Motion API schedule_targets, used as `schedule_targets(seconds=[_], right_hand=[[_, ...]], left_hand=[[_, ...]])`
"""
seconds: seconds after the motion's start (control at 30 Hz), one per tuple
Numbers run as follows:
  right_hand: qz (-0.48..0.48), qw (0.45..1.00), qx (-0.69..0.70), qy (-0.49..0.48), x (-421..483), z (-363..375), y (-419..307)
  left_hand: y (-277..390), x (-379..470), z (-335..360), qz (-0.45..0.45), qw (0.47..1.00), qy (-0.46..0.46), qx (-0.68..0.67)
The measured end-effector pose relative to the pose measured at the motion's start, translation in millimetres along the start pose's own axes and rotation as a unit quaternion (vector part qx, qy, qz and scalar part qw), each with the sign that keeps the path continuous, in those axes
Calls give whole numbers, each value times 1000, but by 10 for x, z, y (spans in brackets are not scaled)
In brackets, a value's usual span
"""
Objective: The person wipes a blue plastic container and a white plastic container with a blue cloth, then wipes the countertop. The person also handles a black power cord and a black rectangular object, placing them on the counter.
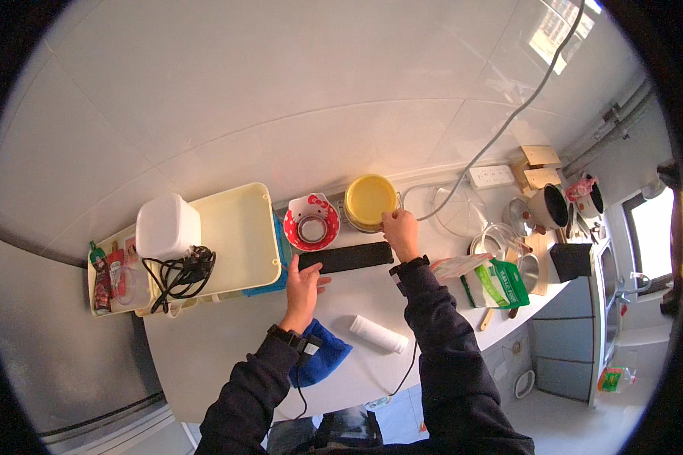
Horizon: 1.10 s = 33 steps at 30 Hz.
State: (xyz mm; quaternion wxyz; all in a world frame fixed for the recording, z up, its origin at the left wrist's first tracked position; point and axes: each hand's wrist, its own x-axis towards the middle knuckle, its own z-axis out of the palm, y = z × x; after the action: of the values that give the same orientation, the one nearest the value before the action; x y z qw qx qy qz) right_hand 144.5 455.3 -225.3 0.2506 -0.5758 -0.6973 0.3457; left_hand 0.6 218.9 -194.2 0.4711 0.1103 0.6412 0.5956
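A round container with a yellow lid (370, 199) stands against the wall, a wire clasp showing at its side. My right hand (401, 228) has its fingers closed at the container's lower right rim; what exactly they pinch is hidden. Below the container lies a long black rectangular object (346, 257). My left hand (303, 287) is at its left end, fingers apart and holding nothing. Left of the container sits a red and white polka-dot bowl (312, 222) with a round glass-like item inside. A blue cloth (324, 354) and a white cylinder (379, 334) lie nearer me.
To the left, a cream tray (236, 227) bears a white box (168, 226) and a coiled black cord (185, 278). Rightward are a green food bag (498, 283), a clear lid (461, 209), a power strip (491, 177) and several pots. A grey cable (503, 128) hangs across the wall.
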Motion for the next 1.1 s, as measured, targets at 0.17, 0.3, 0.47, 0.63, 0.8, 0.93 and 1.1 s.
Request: schedule_targets(seconds=[0.17, 0.3, 0.47, 0.63, 0.8, 0.93, 1.1], right_hand=[[96, 986, 112, -76, -54, -3, -8], [121, 980, 147, -53, -96, 47, 1], [134, 979, 134, -72, -85, 94, 8], [68, 994, 21, -81, -8, 97, 66], [12, 988, -122, -90, -49, 5, -74], [35, 986, -124, -104, -100, -20, -62], [68, 993, -18, -96, -165, 41, 185]], left_hand=[[-17, -14, 0, -3, 1000, -7, 5], [-2, -33, -23, -3, 1000, -15, 6], [-5, -72, -60, -5, 1000, -11, 0], [19, -106, -77, -4, 1000, -18, -2], [92, -205, -71, -12, 999, -28, 7], [35, -256, -137, 4, 999, -37, 13], [-7, -402, -321, 6, 998, -54, 40]])
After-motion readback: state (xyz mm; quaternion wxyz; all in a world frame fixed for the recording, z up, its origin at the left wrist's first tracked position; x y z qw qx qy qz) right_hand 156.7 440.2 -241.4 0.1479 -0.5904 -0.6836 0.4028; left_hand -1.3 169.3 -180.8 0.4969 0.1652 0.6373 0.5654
